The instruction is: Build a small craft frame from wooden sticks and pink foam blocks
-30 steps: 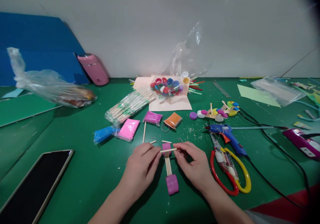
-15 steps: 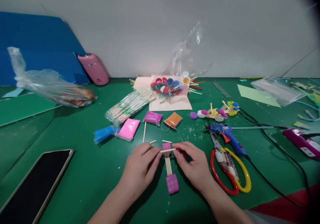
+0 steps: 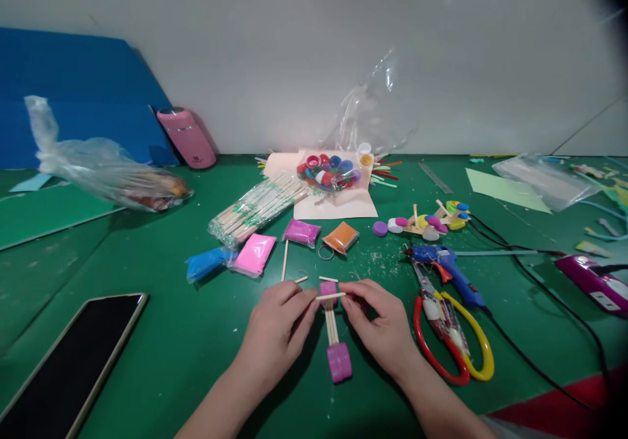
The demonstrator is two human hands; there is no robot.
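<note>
A short wooden stick (image 3: 330, 296) lies crosswise between my hands. My left hand (image 3: 280, 321) pinches its left end, and my right hand (image 3: 377, 318) grips the right end with thumb and fingers. Just under the stick is a model of several pale sticks (image 3: 332, 326) side by side, with a purple block (image 3: 339, 362) at the near end and a pink-purple block (image 3: 328, 288) at the far end. Whether the held stick touches the far block I cannot tell. Other loose sticks, one long stick (image 3: 285, 260) among them, lie just beyond my fingers.
Right of my hands are a blue glue gun (image 3: 444, 265) with its cord and red-and-yellow-handled scissors (image 3: 454, 337). Clay packets (image 3: 301, 233) and bagged sticks (image 3: 255, 207) lie farther back. A phone (image 3: 73, 360) rests at left; a pink bottle (image 3: 187, 139) leans behind.
The whole view has shifted very slightly. Both hands keep the same hold on the short stick above the model.
</note>
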